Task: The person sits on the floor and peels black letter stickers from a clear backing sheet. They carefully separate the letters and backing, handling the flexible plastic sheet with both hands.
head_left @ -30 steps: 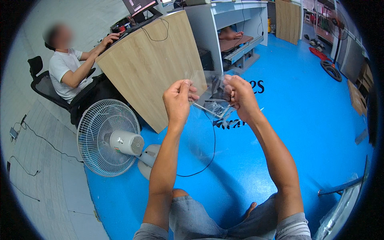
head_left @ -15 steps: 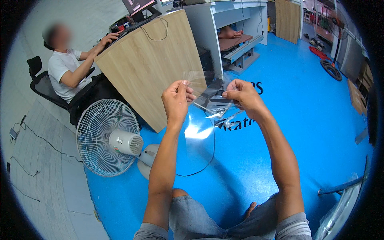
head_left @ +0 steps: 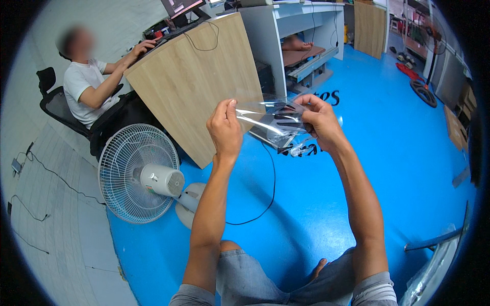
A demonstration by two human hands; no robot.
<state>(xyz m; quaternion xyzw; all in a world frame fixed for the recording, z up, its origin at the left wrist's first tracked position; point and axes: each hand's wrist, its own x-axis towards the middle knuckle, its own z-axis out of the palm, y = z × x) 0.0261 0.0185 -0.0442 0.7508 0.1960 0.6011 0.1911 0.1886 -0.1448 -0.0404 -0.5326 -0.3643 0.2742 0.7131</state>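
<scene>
Between my hands stretches a sheet of clear plastic film point(head_left: 255, 118), shiny and creased; whether it is a bag or a single sheet I cannot tell. My left hand point(head_left: 224, 127) pinches its left edge between thumb and fingers. At the other end my right hand point(head_left: 323, 121) grips the film with bent fingers. Dark shapes show through the film near the right fingers; I cannot make out whether they lie inside it or behind it. Crumpled film hangs loose below the right hand.
A white standing fan point(head_left: 161, 179) is at left, its cord running over the blue floor point(head_left: 306, 204). Beyond it a person point(head_left: 89, 86) sits at a wooden desk point(head_left: 196, 76). Plastic-wrapped material point(head_left: 434, 265) lies at lower right. A black-wheeled item point(head_left: 422, 94) stands far right.
The film, hanging downward before, is now pulled taut sideways between my hands. My right hand has shifted slightly right, its fingers turned further inward. The seated person barely moved.
</scene>
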